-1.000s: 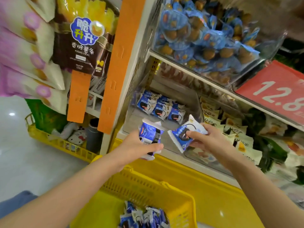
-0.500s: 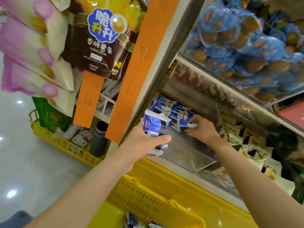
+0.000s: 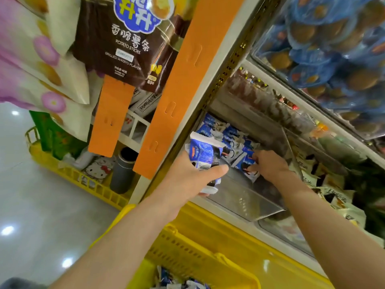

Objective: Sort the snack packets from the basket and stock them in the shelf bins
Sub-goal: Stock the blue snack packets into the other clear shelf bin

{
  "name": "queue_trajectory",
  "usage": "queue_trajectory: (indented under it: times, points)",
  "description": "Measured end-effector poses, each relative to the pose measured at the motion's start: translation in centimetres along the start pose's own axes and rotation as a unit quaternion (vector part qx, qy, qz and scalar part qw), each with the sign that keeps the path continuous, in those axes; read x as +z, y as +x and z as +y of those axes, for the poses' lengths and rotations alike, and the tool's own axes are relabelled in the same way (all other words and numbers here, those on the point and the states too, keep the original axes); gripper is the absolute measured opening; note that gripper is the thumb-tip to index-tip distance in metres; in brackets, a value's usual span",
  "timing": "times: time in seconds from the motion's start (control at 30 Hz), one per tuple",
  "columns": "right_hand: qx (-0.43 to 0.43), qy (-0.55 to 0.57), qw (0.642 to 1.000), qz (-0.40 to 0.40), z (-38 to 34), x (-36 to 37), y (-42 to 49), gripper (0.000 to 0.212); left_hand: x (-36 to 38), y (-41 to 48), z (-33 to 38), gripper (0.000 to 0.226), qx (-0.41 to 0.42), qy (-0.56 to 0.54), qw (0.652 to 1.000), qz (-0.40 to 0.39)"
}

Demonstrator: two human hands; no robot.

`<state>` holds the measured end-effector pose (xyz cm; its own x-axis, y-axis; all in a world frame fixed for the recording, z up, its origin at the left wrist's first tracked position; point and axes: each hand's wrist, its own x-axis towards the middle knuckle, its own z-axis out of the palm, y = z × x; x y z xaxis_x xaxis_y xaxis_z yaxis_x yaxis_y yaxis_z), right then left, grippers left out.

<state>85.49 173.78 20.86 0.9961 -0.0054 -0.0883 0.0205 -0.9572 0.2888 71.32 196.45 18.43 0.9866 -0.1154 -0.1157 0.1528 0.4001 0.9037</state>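
Starting close in, the yellow basket sits low at the front with more loose packets inside. Just past it, the left hand has its fingers and thumb wrapped round a blue packet, held outside the clear bin. The packet looks light, soft and crinkly. Its shiny skin could slip, so I think it is best held by its flat sides and not squeezed hard, since the snack inside may break. A bit further in, the right hand pinches a second packet low in the bin, touching the row of packets at the back. The front of the bin floor has bare room. Mind the bin's front lip, the clear side wall on the right, and the shelf edge above.
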Motion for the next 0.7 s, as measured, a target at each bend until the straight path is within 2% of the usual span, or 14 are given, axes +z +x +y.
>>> queue_trajectory:
  times: [0.1, 0.23, 0.4, 0.5, 0.57, 0.63, 0.7]
  points:
    - [-0.003, -0.038, 0.999, 0.029, -0.7, 0.2, 0.1, 0.041, -0.2, -0.1, 0.3, 0.034, 0.004, -0.008, 1.000, -0.004]
    - [-0.003, -0.073, 0.995, 0.062, -1.0, 0.6, 0.2, 0.038, -0.4, -0.5, 0.8, 0.028, -0.005, -0.019, 1.000, -0.010]
    - [0.008, -0.027, 0.997, 0.070, -1.4, -0.2, -0.6, 0.049, -0.5, -1.3, 1.8, 0.036, -0.034, -0.027, 0.999, -0.019]
    - [-0.015, 0.146, 0.980, 0.136, -2.6, -1.6, -3.3, 0.043, -0.2, -1.7, 2.0, 0.034, -0.056, -0.048, 0.997, -0.022]
    - [-0.046, 0.294, 0.939, 0.173, -3.7, -2.5, -5.9, 0.035, 0.0, -2.0, 1.9, 0.024, -0.085, -0.072, 0.994, -0.021]
    - [-0.082, 0.423, 0.891, 0.141, -5.0, -3.3, -9.0, 0.031, 0.2, -2.2, 1.9, 0.022, -0.107, -0.083, 0.990, -0.027]
    - [-0.122, 0.500, 0.855, 0.068, -6.2, -3.7, -12.2, 0.031, 0.4, -2.5, 1.7, 0.024, -0.111, -0.056, 0.991, -0.046]
